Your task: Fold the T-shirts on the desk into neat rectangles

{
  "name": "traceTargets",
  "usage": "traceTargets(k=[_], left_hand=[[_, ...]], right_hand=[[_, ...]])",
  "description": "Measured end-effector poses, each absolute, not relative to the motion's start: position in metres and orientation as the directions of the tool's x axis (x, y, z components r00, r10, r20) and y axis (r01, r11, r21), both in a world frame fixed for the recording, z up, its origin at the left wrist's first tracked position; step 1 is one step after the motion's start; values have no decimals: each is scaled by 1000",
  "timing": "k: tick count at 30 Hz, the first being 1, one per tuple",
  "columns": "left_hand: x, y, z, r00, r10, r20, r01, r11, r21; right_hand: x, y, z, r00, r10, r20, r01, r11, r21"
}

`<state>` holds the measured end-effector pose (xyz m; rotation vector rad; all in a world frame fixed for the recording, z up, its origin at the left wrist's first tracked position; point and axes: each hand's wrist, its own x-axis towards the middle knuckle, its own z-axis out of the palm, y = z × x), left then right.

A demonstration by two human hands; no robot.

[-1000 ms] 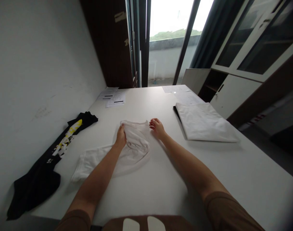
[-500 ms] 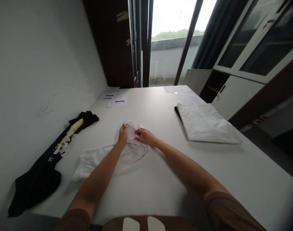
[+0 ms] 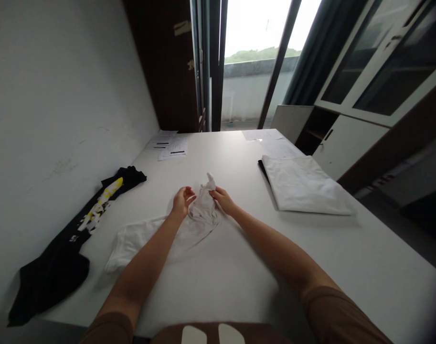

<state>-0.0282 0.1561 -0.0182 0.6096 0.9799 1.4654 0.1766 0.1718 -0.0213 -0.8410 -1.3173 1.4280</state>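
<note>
A thin white garment lies crumpled on the white table, one part stretching left beneath my left forearm. Its exact kind is hard to make out. My right hand pinches a bunched end of it, and a tip of cloth sticks up above the fingers. Just left of the bunched cloth is my left hand, its fingers curled apart and holding nothing that I can see.
Along the wall at left lies a black garment with a yellow and white print. Folded white cloth rests on something black at right. Papers lie at the far left, more sheets at the far right.
My left hand has let go of the cloth and opened. My right hand has closed on the bunched end, which has shifted right and now stands up higher.
</note>
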Motion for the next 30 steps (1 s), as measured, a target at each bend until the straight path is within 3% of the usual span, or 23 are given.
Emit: traceTargets(k=[4,7,11,19,23,26,30], left_hand=[[-27,154,-22,-109,984,-138,-464,73,883],[-18,149,-20,15,993,-120,-446,114,888],[-14,145,-16,66,991,-113,-464,131,876],[-19,149,7,-63,997,-50,-611,1,791],[-22,146,19,-79,996,-44,-629,-15,777],[-20,142,26,-73,997,-9,-626,-39,779],[-15,138,29,-6,999,45,-627,-39,778]], right_hand=[[181,169,-5,-398,917,-14,-411,-192,-891],[185,167,3,-464,886,-31,-445,-263,-856],[190,169,6,-449,893,-35,-449,-259,-855],[199,184,-6,-315,949,1,-527,-174,-832],[197,190,-15,-118,993,3,-386,-43,-921],[194,189,-17,12,993,117,-224,117,-968],[188,184,-21,-178,968,178,-16,178,-984]])
